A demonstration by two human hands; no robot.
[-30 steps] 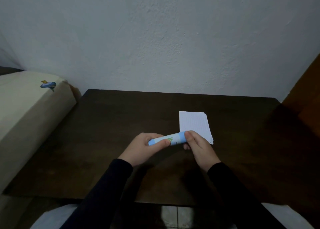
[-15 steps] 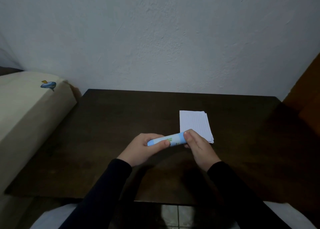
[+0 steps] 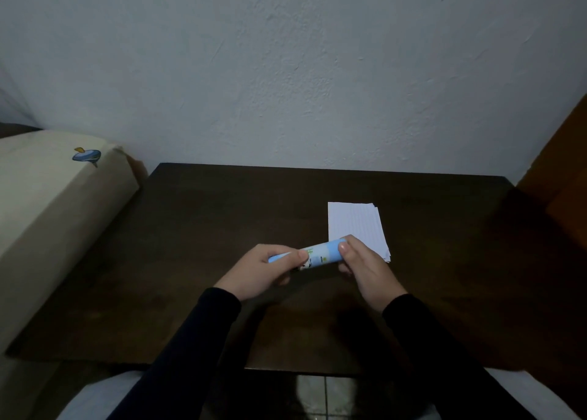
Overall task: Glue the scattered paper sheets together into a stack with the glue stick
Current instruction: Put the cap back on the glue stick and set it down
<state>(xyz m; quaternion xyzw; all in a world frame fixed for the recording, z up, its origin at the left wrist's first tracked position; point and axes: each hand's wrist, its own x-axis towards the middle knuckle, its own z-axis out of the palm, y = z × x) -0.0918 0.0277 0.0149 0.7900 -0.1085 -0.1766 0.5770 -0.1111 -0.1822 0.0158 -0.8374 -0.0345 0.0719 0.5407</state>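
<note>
A blue and white glue stick (image 3: 320, 254) lies level between both hands, above the dark wooden table (image 3: 222, 229). My left hand (image 3: 260, 270) grips its left end with thumb and curled fingers. My right hand (image 3: 365, 267) grips its right end, thumb on top. Just behind my right hand lies a stack of white lined paper sheets (image 3: 355, 225), its edges slightly uneven, with its near corner partly hidden by my fingers.
A cream cushion (image 3: 47, 216) with a small blue print lies against the table's left side. A white wall stands behind the table. A brown wooden surface (image 3: 565, 171) rises at the right. Tiled floor shows below the near table edge.
Both hands stay on the glue stick and have barely moved. The glue stick's white label now faces up more, as if turned slightly.
</note>
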